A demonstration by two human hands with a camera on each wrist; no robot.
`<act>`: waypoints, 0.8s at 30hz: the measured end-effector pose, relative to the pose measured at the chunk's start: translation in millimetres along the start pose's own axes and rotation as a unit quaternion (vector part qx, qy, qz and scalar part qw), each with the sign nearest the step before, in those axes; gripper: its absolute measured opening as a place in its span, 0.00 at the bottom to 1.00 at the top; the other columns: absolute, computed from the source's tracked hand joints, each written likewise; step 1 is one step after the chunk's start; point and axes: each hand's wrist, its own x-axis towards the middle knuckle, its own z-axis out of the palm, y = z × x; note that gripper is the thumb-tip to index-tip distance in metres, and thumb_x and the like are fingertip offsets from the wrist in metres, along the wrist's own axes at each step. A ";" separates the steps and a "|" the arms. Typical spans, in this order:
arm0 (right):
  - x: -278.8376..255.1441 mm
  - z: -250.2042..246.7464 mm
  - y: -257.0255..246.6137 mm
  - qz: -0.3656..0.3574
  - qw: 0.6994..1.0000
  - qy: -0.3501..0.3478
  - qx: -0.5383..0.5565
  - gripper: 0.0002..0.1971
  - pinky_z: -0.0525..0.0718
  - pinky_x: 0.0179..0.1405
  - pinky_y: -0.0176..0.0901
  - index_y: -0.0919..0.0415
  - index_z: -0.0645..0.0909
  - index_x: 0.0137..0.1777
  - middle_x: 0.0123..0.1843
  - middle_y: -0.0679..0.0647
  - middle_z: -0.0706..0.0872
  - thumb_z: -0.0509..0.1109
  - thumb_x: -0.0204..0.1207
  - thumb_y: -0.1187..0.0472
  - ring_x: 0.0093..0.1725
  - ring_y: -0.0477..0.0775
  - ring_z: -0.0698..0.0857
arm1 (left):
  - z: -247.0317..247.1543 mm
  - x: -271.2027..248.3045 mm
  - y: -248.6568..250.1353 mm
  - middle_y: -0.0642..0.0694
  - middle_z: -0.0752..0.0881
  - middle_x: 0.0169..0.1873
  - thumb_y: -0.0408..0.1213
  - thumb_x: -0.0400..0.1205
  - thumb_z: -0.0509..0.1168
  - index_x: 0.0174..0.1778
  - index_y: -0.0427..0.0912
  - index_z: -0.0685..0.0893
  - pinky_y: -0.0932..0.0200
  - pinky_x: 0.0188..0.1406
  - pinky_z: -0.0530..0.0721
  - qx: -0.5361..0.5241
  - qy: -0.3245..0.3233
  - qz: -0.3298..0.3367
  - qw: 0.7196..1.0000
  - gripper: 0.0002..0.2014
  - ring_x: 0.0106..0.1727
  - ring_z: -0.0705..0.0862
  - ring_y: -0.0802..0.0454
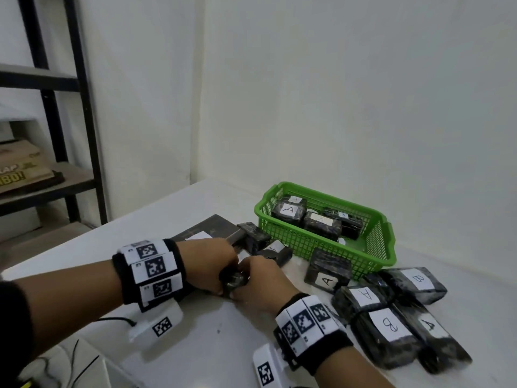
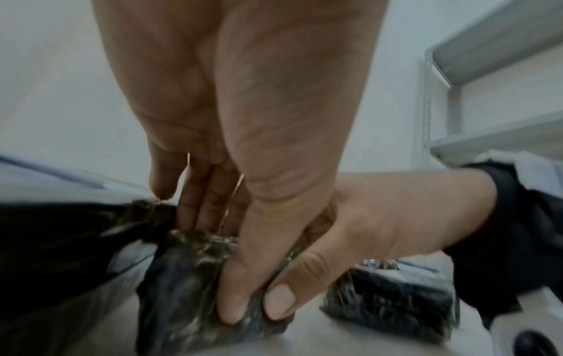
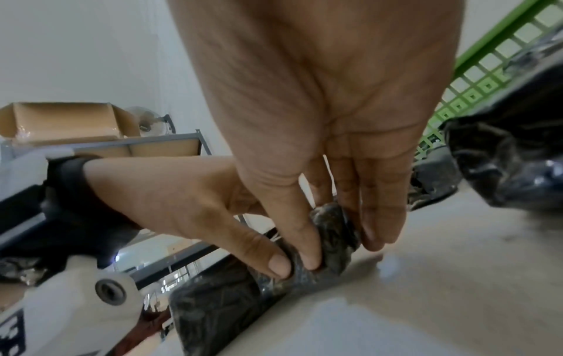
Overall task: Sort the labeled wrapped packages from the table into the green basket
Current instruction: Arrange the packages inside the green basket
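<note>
Pinching one film-wrapped package point(image 1: 234, 278) between both hands point(image 1: 212, 264) point(image 1: 263, 281), I judge it light, slippery; fingers grip its end.

left hand point(image 2: 243, 120) + right hand point(image 2: 381, 228) | pinching wrapped package point(image 2: 189, 284) | label seemingly hidden

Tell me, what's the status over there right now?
Both hands, left and right, grip one black plastic-wrapped package on the table. Green plastic basket holds A-labelled packs. Nothing blocking.
</note>
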 end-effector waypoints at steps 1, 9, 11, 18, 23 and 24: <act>-0.6 -3.5 2.7 -0.005 1.000 0.013 0.020 0.12 0.87 0.53 0.44 0.57 0.91 0.56 0.54 0.56 0.94 0.82 0.73 0.59 0.55 0.55 0.90 | -4.7 -1.8 -1.7 0.48 0.91 0.46 0.47 0.76 0.74 0.51 0.47 0.90 0.58 0.42 0.81 -0.027 0.012 -0.009 1.000 0.11 0.43 0.85 0.51; -26.0 -49.8 46.1 -0.050 0.939 0.168 0.295 0.19 0.91 0.51 0.38 0.52 0.90 0.58 0.51 0.47 0.96 0.87 0.70 0.65 0.51 0.44 0.94 | -32.9 5.1 3.6 0.55 0.93 0.42 0.45 0.75 0.82 0.54 0.56 0.91 0.63 0.48 0.85 -0.395 0.164 -0.005 0.904 0.13 0.43 0.90 0.59; -37.6 -59.8 59.6 -0.059 0.914 0.203 0.345 0.18 0.91 0.53 0.37 0.54 0.90 0.58 0.51 0.48 0.97 0.86 0.70 0.68 0.52 0.45 0.95 | -33.6 16.9 18.5 0.50 0.95 0.46 0.41 0.76 0.82 0.56 0.52 0.92 0.57 0.52 0.87 -0.475 0.179 0.025 0.861 0.14 0.48 0.93 0.51; -74.0 -79.7 115.3 -0.015 0.850 0.298 0.434 0.18 0.92 0.52 0.38 0.56 0.91 0.59 0.52 0.49 0.97 0.86 0.70 0.66 0.54 0.47 0.95 | -23.2 72.2 85.5 0.45 0.95 0.52 0.28 0.77 0.79 0.59 0.41 0.92 0.54 0.62 0.89 -0.648 0.207 0.094 0.727 0.14 0.56 0.94 0.50; -86.1 -87.8 143.0 0.007 0.848 0.330 0.416 0.14 0.92 0.54 0.45 0.59 0.93 0.55 0.49 0.53 0.97 0.87 0.70 0.62 0.53 0.52 0.96 | -19.2 100.0 119.6 0.43 0.95 0.53 0.29 0.81 0.76 0.61 0.37 0.92 0.53 0.61 0.91 -0.673 0.163 0.136 0.709 0.13 0.57 0.94 0.46; -87.3 -89.7 146.5 0.009 0.848 0.330 0.416 0.13 0.92 0.57 0.48 0.60 0.93 0.55 0.49 0.53 0.97 0.87 0.70 0.62 0.53 0.53 0.96 | -19.9 103.6 124.1 0.42 0.95 0.52 0.29 0.81 0.76 0.61 0.37 0.92 0.55 0.60 0.91 -0.679 0.166 0.131 0.703 0.12 0.56 0.94 0.46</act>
